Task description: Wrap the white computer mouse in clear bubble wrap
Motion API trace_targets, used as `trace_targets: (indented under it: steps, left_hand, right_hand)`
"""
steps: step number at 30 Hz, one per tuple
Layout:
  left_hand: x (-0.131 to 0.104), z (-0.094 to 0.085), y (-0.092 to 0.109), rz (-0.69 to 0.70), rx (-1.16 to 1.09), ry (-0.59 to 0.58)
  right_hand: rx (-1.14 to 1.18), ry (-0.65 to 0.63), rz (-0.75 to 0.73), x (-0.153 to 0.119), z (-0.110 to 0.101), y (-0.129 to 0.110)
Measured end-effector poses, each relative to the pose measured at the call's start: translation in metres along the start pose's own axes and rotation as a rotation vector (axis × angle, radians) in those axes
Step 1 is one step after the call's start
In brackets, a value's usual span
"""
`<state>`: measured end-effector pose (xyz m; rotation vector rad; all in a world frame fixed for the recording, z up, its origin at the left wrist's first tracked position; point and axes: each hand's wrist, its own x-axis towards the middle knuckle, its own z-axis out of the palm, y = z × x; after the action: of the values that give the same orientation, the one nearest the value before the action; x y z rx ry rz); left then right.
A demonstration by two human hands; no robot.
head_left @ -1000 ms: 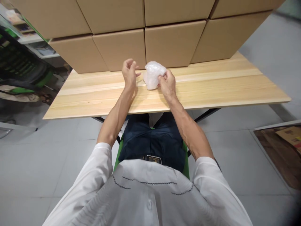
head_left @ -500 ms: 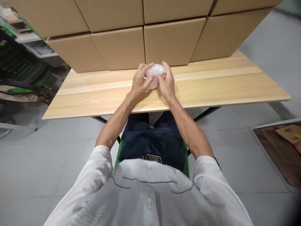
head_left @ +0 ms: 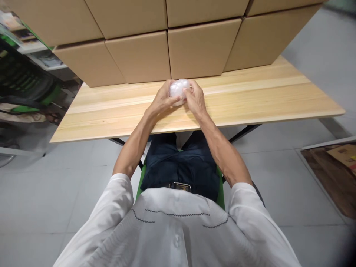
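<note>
Two sides of the white bundle (head_left: pixel 178 87) were gripped now: my left hand (head_left: pixel 161 98) had come in at nine o'clock, and my right hand (head_left: pixel 197 100) pinched at three. It looked rounder, over the counter (head_left: pixel 256 98), near the boxes (head_left: pixel 204 50) at twelve.

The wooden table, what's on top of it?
Stacked cardboard boxes stand on the table; in front, the left hand and right hand hold a white bundle. The tabletop beneath the boxes is covered.
</note>
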<state>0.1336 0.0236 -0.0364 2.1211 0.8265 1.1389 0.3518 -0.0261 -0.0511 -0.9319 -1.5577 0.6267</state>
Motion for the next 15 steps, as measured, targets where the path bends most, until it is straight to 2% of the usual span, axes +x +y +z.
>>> trace_targets:
  steps: [6, 10, 15]
  left_hand:
    - [0.003, -0.007, 0.004, -0.098, -0.042, 0.026]
    - [0.003, -0.008, 0.01, -0.184, -0.106, 0.031]
    - [-0.003, -0.014, 0.024, -0.278, -0.204, -0.034]
  right_hand:
    - [0.172, 0.017, 0.138, 0.01, 0.006, 0.013]
    - [0.245, -0.02, 0.223, 0.006, 0.002, 0.003]
    - [0.327, -0.075, 0.269, 0.0, 0.003, -0.009]
